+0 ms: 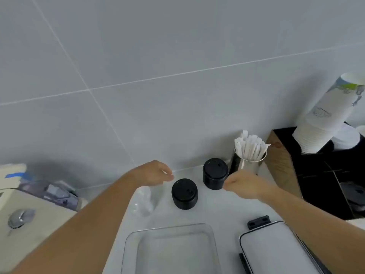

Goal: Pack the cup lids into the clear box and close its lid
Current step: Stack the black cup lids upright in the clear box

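Two stacks of black cup lids stand on the white counter: the near stack (pixel 184 193) and the far stack (pixel 215 173). The clear box (pixel 128 242) lies open at the bottom centre with nothing in it. Its white lid (pixel 274 252), with a black clip, lies to its right. My left hand (pixel 156 173) hovers just left of and above the near stack, fingers curled, nothing seen in it. My right hand (pixel 243 184) is against the right side of the far stack, fingers curled; I cannot tell whether it touches.
A crumpled clear plastic wrap (pixel 144 200) lies left of the near stack. A steel cup of wrapped straws (pixel 248 155) stands behind the far stack by the tiled wall. A stack of paper cups (pixel 327 115) leans at the right. A sink (pixel 29 218) is at the left.
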Tool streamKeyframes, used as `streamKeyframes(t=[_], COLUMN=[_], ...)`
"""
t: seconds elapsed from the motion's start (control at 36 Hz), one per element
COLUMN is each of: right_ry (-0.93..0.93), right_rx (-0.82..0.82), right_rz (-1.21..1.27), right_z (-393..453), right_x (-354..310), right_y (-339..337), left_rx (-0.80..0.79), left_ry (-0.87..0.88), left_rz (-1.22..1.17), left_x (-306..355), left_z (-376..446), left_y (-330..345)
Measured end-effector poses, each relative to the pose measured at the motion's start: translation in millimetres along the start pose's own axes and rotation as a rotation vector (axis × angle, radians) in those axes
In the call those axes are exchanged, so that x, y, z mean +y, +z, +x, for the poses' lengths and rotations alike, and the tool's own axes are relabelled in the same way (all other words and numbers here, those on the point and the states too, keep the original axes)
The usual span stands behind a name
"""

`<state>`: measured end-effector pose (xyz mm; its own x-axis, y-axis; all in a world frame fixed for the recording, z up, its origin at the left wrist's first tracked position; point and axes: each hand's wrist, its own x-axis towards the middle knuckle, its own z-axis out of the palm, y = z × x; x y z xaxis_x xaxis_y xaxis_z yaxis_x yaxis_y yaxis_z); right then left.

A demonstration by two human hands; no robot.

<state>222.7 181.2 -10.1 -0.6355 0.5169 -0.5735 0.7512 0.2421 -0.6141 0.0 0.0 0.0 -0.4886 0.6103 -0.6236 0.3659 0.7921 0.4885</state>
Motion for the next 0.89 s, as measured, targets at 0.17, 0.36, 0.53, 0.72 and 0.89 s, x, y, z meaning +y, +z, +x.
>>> streamKeyframes(t=[0.17,0.36,0.53,0.72,0.89], right_ry=[0.162,0.277,0.290,0.303,0.301], right_rx=[0.137,0.170,0.124,0.133,0.157], right_rz=[0.547,0.974,1.205,1.366,1.415], right_z=[21,49,60,67,71], right_x=[35,54,55,51,48], right_y=[18,37,51,60,63], left_rx=[0.014,0.026,-0.001,-0.034,-0.083], left_ry=[-0.024,-0.046,-0.029,-0.097,-0.157], left_rz=[-0.266,-0.410,-0.403,-0.343,-0.361], left_x=[12,39,62,81,94], left_z=[21,58,92,117,124], left_y=[9,30,49,70,80])
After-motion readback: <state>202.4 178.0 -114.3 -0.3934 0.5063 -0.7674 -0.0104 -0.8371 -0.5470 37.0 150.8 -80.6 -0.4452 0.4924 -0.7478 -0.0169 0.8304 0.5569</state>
